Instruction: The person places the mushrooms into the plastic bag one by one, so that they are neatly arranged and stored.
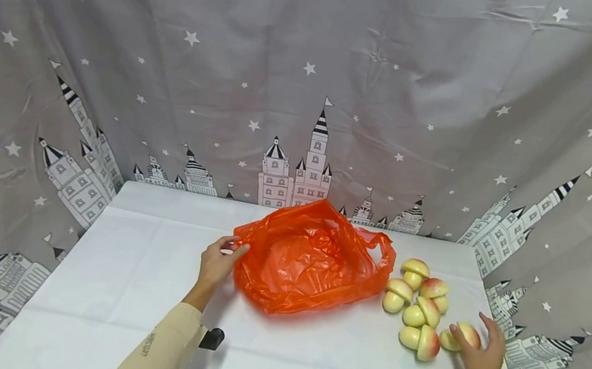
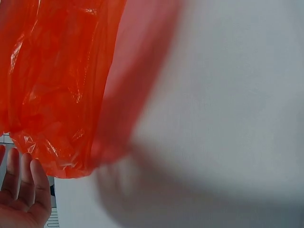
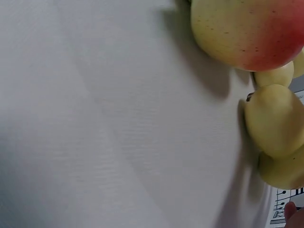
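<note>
A red-orange plastic bag [image 1: 312, 265] lies with its mouth spread wide at the middle of the table. My left hand [image 1: 219, 260] pinches the bag's left edge, thumb over the rim; in the left wrist view its other fingers [image 2: 40, 190] extend beside the bag [image 2: 57, 95]. Over at the right, my right hand [image 1: 484, 356] has thumb and fingers spread around a yellow toy mushroom [image 1: 467, 336] with a reddish cap. In the right wrist view only a bit of that hand [image 3: 295, 219] shows at the corner, below yellow mushroom shapes [image 3: 275, 121].
Several more toy mushrooms [image 1: 424, 312] cluster between the bag and my right hand. The bag's handle loop [image 1: 387, 252] reaches toward them. A white cloth [image 1: 142, 263] covers the table, and a grey curtain [image 1: 218, 86] with castles and stars hangs behind.
</note>
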{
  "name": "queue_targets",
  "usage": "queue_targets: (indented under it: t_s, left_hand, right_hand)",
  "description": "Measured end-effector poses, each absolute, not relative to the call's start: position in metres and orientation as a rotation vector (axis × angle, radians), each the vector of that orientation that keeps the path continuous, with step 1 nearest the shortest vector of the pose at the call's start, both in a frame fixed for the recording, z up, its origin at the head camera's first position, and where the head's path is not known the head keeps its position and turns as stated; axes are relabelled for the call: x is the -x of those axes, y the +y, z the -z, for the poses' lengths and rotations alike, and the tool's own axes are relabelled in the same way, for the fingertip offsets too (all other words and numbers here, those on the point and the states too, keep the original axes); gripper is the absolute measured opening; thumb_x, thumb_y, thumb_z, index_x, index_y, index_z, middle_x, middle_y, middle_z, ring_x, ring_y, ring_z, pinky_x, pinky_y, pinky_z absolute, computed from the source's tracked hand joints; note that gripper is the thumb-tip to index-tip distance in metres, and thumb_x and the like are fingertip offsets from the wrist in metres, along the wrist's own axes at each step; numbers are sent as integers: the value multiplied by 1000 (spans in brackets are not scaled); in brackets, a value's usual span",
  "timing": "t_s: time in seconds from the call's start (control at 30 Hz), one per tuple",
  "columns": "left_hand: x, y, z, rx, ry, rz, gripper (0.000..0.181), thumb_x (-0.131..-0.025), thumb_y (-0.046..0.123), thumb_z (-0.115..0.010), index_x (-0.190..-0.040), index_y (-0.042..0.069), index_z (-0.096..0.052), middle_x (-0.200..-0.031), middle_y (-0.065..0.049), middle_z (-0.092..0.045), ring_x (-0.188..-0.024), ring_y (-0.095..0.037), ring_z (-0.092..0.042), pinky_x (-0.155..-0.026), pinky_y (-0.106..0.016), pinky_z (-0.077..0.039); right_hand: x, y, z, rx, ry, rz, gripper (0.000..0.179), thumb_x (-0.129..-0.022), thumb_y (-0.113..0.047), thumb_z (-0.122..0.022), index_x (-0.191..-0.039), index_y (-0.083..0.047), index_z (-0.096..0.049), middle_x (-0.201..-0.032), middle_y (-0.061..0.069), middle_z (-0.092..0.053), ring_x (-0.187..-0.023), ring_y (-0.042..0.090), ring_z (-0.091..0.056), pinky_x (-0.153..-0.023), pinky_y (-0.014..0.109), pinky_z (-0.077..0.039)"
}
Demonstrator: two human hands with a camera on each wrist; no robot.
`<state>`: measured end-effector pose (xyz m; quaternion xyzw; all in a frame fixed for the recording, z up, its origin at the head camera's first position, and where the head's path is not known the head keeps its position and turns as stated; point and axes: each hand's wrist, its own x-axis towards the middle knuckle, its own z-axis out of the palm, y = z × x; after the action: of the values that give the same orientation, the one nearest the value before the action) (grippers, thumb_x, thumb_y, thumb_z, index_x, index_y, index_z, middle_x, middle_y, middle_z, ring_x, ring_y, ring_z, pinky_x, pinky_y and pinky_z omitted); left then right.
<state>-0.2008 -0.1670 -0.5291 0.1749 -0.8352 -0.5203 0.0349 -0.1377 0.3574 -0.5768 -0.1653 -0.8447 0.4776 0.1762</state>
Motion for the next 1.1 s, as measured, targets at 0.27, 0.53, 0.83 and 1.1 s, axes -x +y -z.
queue_targets:
  t_s: [0.27, 0.53, 0.83, 1.1]
  left_hand:
    - [204, -164, 527, -600, -2545, 1600, 36, -89, 24, -69, -118, 2, -65, -103, -16, -62, -92, -28, -56, -68, -22, -49]
    - [207, -165, 526, -592, -2524, 1571, 26, -90, 20, -68, -107, 1, -71, -102, -18, -66, -95, -30, -58, -76, -31, -54]
    - [214, -166, 531, -622, -2479, 1613, 25, -91, 17, -67, -109, -1, -71, -103, -21, -68, -90, -30, -66, -80, -35, -57]
    - [213, -165, 531, -646, -2504, 1653, 28, -95, 15, -61, -115, -3, -68, -110, -22, -65, -95, -31, -64, -88, -40, -54]
  right_hand:
    - [129, 352, 587, 566, -2416, -1398, 67, -82, -6, -71, -141, 2, -40, -144, 28, -33, -131, 37, -32, -106, 38, -30]
    - [125, 349, 588, 646, -2433, -1410, 65, -86, -7, -68, -144, -1, -38, -144, 26, -36, -108, 20, -42, -82, 10, -30]
    - [123, 351, 587, 695, -2409, -1447, 64, -91, -11, -63, -145, 4, -34, -145, 27, -38, -128, 41, -37, -113, 44, -28]
    - [120, 351, 586, 788, -2400, -1443, 62, -93, -23, -63, -145, -1, -38, -142, 24, -42, -120, 25, -44, -96, 7, -34]
